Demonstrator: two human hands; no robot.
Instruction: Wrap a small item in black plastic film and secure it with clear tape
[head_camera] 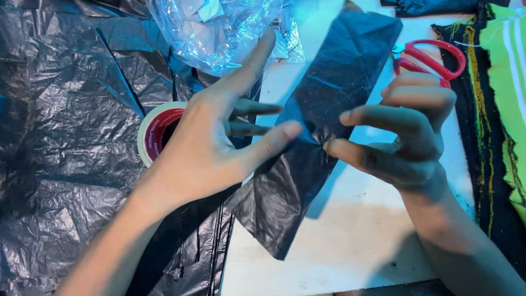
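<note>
White tabletop (339,257) fills the near part of the view, seen from above, with crumpled black plastic sheeting (60,164) covering its whole left side. Two bare forearms reach in from the bottom edge. Between them, a long strip of black plastic film (323,120) runs at a slant from near the lower middle up toward the top right, lifted above the table. The left hand (208,142) is spread wide, fingers fanned apart, its thumb pressing the strip's left edge and two fingers tucked behind it. The right hand (405,137) is curled, its thumb and forefinger pinching the strip's right edge about halfway along. Just behind the left hand, partly hidden by it, lies a roll of white tape with a red core (156,131) on the black sheeting. Beyond the right hand rest red-handled scissors (433,57). Along the right edge lies black and bright green cloth (504,82). Farthest away, at the top, sits a crinkled clear plastic bag (219,33).
</note>
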